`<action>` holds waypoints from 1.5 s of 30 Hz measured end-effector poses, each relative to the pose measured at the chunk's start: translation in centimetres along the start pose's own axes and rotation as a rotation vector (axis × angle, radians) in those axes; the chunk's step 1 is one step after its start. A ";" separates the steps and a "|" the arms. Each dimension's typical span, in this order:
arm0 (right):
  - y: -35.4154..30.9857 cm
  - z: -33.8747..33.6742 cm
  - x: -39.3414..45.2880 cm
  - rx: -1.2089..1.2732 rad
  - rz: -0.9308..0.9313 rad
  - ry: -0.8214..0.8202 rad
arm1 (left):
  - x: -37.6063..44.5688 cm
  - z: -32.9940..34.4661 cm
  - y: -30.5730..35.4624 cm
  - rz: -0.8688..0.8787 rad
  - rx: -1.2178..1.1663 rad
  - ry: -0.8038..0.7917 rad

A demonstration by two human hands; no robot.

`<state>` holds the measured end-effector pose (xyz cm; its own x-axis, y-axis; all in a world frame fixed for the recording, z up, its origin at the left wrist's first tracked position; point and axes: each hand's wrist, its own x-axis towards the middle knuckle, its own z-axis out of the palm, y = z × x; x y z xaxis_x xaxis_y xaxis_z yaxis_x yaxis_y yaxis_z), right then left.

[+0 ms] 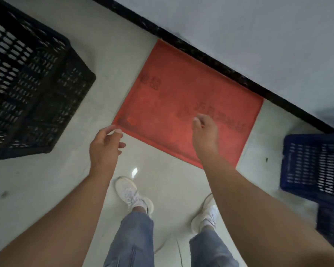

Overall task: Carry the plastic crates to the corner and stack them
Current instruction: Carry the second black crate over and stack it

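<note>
Black crate (27, 89) far left of empty, loosely curled left hand (104, 147).

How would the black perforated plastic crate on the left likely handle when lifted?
The black perforated plastic crate is probably light for its bulk, since its walls are mostly holes. It looks rigid, so it should keep its shape. Its width likely calls for both hands.

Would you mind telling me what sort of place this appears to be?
Probably a storeroom or back room: bare pale tiled floor, a red mat against the wall, and a black crate and blue crate standing about.
</note>
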<state>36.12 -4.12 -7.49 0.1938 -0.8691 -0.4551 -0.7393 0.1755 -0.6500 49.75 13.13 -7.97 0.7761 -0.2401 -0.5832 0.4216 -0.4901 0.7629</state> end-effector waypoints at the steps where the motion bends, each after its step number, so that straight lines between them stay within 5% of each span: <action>1: 1.4 -2.0 0.1 0.022 0.028 0.019 | -1.0 1.9 -0.1 0.015 0.006 -0.016; 17: 22.3 -30.9 -2.0 0.271 0.297 0.403 | -21.2 28.9 -0.2 0.168 0.165 -0.437; 26: 30.0 -37.7 -8.1 0.392 0.476 0.616 | -28.9 34.2 -4.5 0.130 0.298 -0.673; 39: 45.6 -50.0 -21.1 0.171 0.681 0.946 | -37.6 40.5 -13.9 0.109 0.474 -0.905; 45: 53.9 -53.0 -24.0 0.102 0.858 0.851 | -43.2 43.7 -19.2 0.087 0.532 -0.939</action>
<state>-42.56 1.71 0.67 -0.8484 -0.4712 -0.2410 -0.3574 0.8459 -0.3959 -12.37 -3.67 -9.57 0.0289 -0.7267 -0.6863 -0.0507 -0.6868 0.7251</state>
